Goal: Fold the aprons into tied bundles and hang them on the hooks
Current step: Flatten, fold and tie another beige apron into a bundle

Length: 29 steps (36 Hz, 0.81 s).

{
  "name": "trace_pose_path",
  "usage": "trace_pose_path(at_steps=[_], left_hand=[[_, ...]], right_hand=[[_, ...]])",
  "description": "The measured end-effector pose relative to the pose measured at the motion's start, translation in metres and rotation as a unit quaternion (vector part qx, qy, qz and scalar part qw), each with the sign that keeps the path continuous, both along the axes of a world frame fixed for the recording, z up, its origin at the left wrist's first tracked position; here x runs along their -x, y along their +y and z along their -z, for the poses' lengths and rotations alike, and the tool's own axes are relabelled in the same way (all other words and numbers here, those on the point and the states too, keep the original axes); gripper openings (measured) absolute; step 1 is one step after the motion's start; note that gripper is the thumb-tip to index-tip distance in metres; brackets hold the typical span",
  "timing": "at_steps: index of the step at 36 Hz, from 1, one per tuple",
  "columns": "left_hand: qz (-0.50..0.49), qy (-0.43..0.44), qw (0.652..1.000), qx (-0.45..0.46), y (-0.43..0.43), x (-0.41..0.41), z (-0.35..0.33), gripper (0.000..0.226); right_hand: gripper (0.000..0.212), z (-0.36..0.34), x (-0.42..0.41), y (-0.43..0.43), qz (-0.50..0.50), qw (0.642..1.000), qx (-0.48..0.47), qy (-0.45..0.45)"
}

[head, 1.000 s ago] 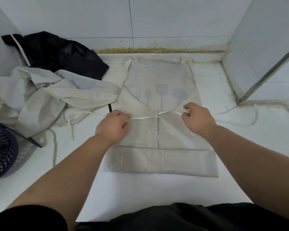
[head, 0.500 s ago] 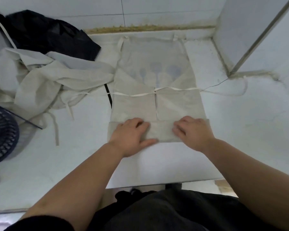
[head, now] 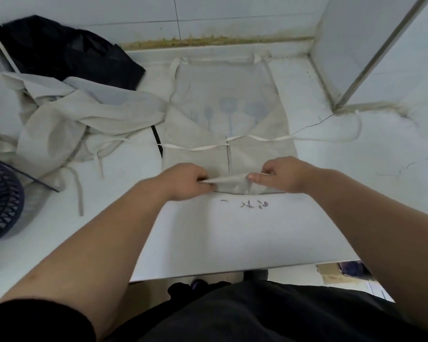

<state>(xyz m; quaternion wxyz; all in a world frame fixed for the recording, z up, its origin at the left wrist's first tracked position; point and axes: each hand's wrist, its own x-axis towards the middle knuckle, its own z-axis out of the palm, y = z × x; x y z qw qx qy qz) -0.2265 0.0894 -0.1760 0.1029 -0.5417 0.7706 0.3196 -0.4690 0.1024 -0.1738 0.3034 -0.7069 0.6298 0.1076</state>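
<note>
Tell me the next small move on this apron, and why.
Probably roll the near edge of the apron away from you, toward the strap lying across it. The left hand and right hand both pinch that edge, raised off the table, and the cloth ahead lies flat.

Matt woven-looking cloth apron (head: pixel 223 95), smooth worktop (head: pixel 232 230)

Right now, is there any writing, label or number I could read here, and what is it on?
On the white tabletop, dark handwritten marks just in front of the folded beige cloth apron: too blurred to read.
On the apron, a pale blue print: utensil shapes only, no words.
No other text shows.
</note>
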Motion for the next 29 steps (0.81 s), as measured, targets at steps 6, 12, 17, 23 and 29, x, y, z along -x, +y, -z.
trace_pose_path(at_steps=[6, 12, 17, 23, 29], left_hand=[[-0.085, -0.056, 0.994, 0.047, -0.018, 0.0, 0.0, 0.046], [0.151, -0.121, 0.958, 0.212, -0.002, 0.027, 0.023, 0.046], [0.076, -0.087, 0.989, 0.093, 0.018, 0.029, 0.05, 0.078], [0.029, -0.045, 0.995, 0.078, 0.012, 0.007, 0.054, 0.098], [0.025, -0.032, 0.993, 0.107, -0.011, 0.012, 0.034, 0.071]], right_hand=[[0.041, -0.006, 0.002, -0.019, -0.034, 0.975, 0.156, 0.155], [0.045, 0.028, -0.018, -0.012, -0.11, 0.982, 0.128, 0.088], [0.084, 0.044, -0.006, 0.001, -0.089, 0.992, 0.03, 0.082], [0.092, 0.041, 0.011, -0.002, -0.075, 0.994, 0.031, 0.069], [0.066, 0.022, 0.008, -0.02, -0.064, 0.996, 0.054, 0.043]])
